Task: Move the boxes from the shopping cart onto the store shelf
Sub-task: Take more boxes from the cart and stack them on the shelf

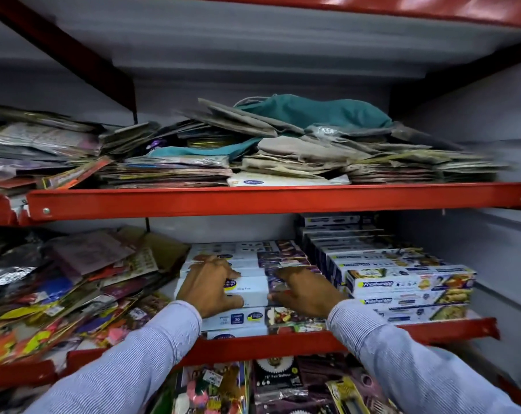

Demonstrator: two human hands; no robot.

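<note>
Both hands on middle stack of long white-and-purple cardboard boxes [238, 289], lying flat on red metal store shelf [253, 345], centre frame. Left hand [207, 289] palm down, fingers spread over box top, thumb at front edge. Right hand [302, 291] likewise at 3 o'clock of left, fingers splayed, pressing not clamping. Taller stack of white Freshwrapp boxes [408, 283] at 3 o'clock, touching. Heap of colourful foil packets [73, 288] at 9 o'clock.

We see red metal shelf rails [253, 201] crossing the frame, a grey back wall [253, 97] behind, dimly lit.
</note>
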